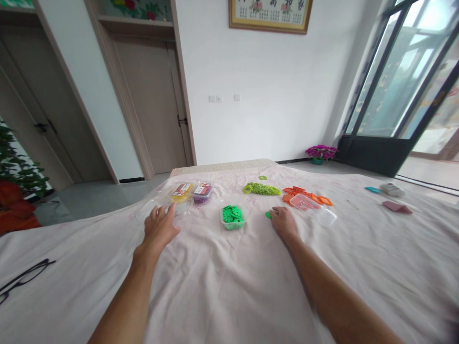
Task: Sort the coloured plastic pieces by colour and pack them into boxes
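Forearms stretch toward twelve o'clock: left hand (160,227), fingers spread, touches an empty clear box (152,205); right hand (283,221), loosely curled and holding nothing, beside a green piece (267,215). Bare cloth (222,282) at six o'clock.

Matt cloth (229,286), glossy plastic tubs (232,217)

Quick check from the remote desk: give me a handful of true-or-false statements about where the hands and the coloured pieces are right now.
1. The left hand rests at an empty clear container. True.
2. The right hand holds the orange pieces. False: it lies flat on the cloth, by a single green piece.
3. The small clear tub between the hands holds dark green pieces. True.
4. The light green pile sits inside a tub. False: it lies loose on the cloth.
5. Both labelled boxes, yellow and purple, lie right of the orange pieces. False: they lie to the left.
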{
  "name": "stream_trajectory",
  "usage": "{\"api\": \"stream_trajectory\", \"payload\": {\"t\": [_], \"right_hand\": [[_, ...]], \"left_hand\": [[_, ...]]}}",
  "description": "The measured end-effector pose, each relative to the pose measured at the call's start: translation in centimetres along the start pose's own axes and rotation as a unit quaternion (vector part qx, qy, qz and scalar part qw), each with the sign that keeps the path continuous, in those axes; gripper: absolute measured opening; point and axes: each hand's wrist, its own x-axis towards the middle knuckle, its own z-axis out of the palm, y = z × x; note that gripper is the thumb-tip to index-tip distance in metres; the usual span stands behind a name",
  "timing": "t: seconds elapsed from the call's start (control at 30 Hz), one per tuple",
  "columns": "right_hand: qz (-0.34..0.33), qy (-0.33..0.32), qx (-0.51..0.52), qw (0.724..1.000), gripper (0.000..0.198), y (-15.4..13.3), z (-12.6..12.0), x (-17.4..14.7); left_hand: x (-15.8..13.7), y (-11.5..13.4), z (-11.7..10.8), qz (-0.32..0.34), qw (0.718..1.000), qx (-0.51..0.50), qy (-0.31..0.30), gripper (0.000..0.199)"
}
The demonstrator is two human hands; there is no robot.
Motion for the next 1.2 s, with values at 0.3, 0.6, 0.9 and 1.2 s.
{"api": "stream_trajectory", "payload": {"t": [0.3,0.6,0.9,1.2], "right_hand": [[-0.007,0.016,-0.001,1.000,0.036,-0.2,0.0,-0.1],[0.010,0.011,0.155,0.988,0.023,-0.3,-0.4,-0.6],[-0.023,-0.029,0.515,0.856,0.038,-7.4,-1.3,-2.1],[-0.031,0.044,0.098,0.994,0.041,-2.5,-1.3,-0.4]], "left_hand": [[-1.6,12.1,4.0,0.153,0.893,-0.419,0.063,0.045],[-1.2,15.1,12.1,0.010,0.850,-0.525,0.037,0.052],[-1.1,14.7,12.1,0.014,0.838,-0.546,-0.002,0.058],[-1.1,14.7,12.3,0.011,0.837,-0.547,-0.001,0.057]]}}
